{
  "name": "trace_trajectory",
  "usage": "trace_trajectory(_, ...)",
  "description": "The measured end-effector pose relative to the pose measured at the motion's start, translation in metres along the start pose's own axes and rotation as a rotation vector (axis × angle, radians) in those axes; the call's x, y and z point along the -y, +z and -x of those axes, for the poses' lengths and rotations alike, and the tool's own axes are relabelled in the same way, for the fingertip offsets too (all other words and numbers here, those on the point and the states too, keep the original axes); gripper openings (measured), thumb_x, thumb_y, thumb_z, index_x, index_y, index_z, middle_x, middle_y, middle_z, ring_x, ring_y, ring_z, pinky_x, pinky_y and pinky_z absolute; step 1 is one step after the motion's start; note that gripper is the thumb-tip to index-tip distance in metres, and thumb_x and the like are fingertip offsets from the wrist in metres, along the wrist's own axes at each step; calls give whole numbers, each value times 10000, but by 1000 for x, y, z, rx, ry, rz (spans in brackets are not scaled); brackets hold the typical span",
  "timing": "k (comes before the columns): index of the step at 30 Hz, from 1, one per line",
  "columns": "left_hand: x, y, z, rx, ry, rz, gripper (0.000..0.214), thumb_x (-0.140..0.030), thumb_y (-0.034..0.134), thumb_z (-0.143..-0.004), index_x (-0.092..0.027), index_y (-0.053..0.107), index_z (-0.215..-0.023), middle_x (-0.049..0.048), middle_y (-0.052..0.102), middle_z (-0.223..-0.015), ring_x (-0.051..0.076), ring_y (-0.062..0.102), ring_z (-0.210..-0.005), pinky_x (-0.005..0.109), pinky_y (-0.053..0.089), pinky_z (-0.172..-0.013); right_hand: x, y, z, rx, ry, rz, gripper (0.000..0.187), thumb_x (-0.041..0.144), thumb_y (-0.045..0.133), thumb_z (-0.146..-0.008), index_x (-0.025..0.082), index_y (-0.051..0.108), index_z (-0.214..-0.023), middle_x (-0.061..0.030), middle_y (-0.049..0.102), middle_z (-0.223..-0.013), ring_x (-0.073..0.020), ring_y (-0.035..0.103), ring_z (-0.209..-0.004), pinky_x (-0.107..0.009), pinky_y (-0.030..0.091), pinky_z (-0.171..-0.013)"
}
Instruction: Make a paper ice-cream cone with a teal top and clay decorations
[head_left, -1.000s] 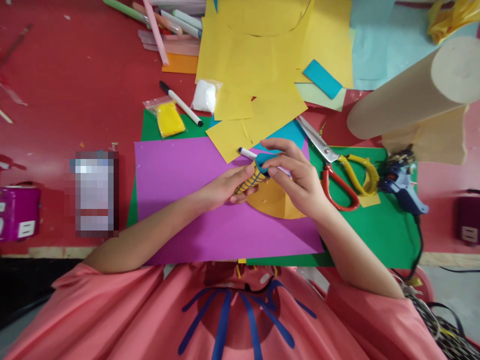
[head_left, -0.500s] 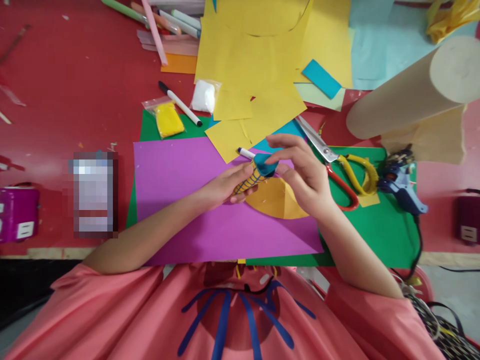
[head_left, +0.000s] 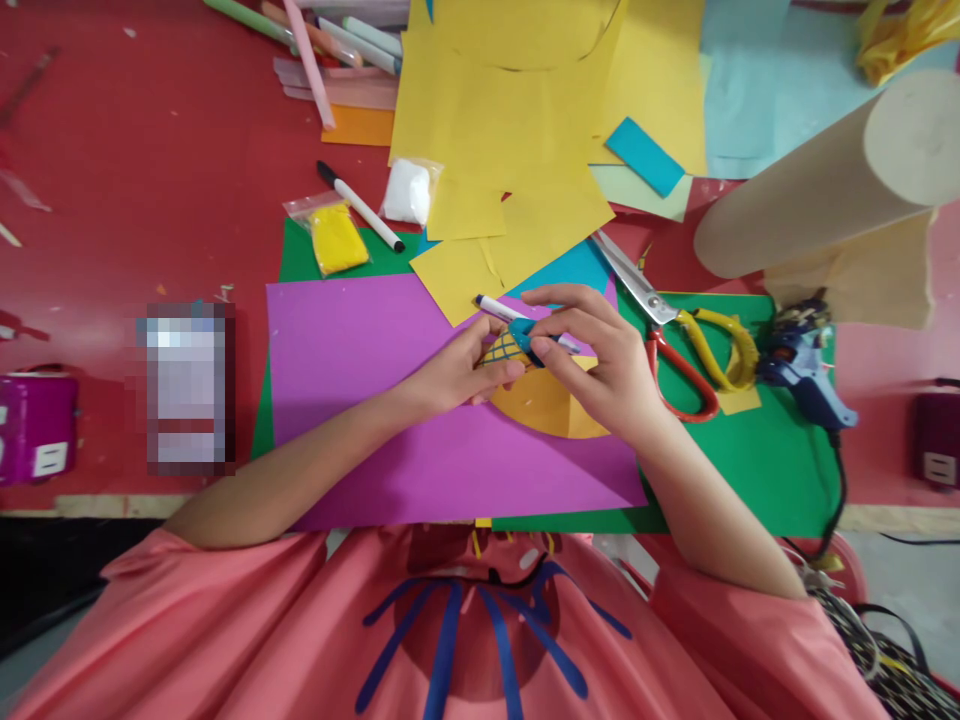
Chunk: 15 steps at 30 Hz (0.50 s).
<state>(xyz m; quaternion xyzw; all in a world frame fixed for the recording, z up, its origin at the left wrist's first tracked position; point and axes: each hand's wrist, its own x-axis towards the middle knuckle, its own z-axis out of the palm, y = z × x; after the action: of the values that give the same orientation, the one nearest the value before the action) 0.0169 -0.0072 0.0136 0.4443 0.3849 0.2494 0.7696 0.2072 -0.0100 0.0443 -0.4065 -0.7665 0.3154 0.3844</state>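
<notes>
Over the purple sheet (head_left: 360,340), my left hand (head_left: 454,372) is closed around a small yellow paper cone (head_left: 501,349) marked with a dark grid of lines. Blue paper (head_left: 519,330) shows at the cone's wide end, which faces right. The thumb and fingers of my right hand (head_left: 604,360) pinch that blue paper; part of it is hidden behind the fingertips. A white pen (head_left: 491,305) lies just behind my hands. Beneath them rests a rounded orange-yellow paper piece (head_left: 555,405).
Scissors (head_left: 660,310) and a blue glue gun (head_left: 802,370) with a cord lie at right, near a large paper tube (head_left: 802,185). Yellow sheets (head_left: 517,110) spread at the back. A marker (head_left: 364,210) and packets of yellow clay (head_left: 337,240) and white clay (head_left: 409,192) lie at left.
The cone has tipped over toward the right, and its blue end sits lower. My right fingers have closed in on the blue paper; my left thumb has shifted to the cone's near side.
</notes>
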Motion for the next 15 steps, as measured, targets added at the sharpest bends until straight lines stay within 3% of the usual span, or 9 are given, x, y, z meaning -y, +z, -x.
trace_trajectory(6, -4, 2, 0, 9, -44, 22, 685, -732, 692, -686, -167, 458, -996, -84, 510, -684, -14, 333, -378, 165, 220, -342, -1, 1, 0, 46, 23, -45, 148, 204, 515, -967, 195, 656, -921, -126, 670, -1229, -243, 637, -1146, -442, 523, -981)
trace_trajectory(15, -4, 1, 4, 59, -85, 67, 639, -738, 644, -734, -169, 462, -960, -62, 554, -644, -12, 301, -352, 154, 208, -351, -3, -4, -3, 116, -55, -80, 162, 223, 482, -983, 200, 639, -949, -135, 626, -1297, -240, 598, -1221, -481, 517, -1034)
